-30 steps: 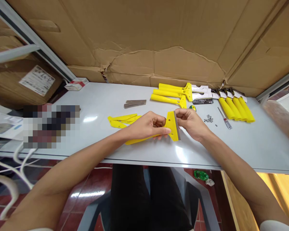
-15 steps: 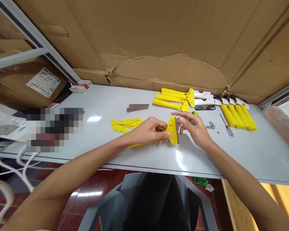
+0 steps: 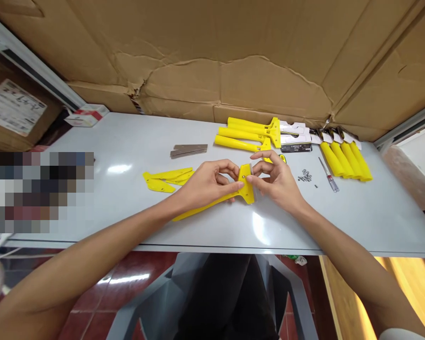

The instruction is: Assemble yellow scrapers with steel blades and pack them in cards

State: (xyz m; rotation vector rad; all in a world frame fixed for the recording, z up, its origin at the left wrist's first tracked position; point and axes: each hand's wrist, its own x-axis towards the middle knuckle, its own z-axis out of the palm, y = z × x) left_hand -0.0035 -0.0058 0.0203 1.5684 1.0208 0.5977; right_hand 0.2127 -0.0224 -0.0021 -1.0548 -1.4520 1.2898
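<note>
A long-handled yellow scraper (image 3: 247, 193) lies across the middle with its head to the right and a blade along the head's right edge. My left hand (image 3: 214, 182) is closed round its neck, thumb on top. The thumb of my right hand (image 3: 278, 179) presses on the head near a screw hole, while its fingers curl by the blade; any small part under them is hidden. Left of my left hand lie flat yellow plastic pieces (image 3: 166, 178). Beyond it rests a small stack of metal blades (image 3: 188, 150). Small dark screws (image 3: 305, 175) are heaped right of my right hand.
A screwdriver (image 3: 329, 177) lies on the grey table (image 3: 127, 146). Several yellow-handled scrapers (image 3: 350, 160) with covered heads lie at right, more yellow handles (image 3: 248, 132) at the back. Cardboard (image 3: 184, 71) walls the far side; a small box (image 3: 87, 115) stands at back left.
My right hand has moved from the blade's edge onto the scraper's head, its thumb now at the hole. The scraper's head is turned slightly. The camera view has shifted.
</note>
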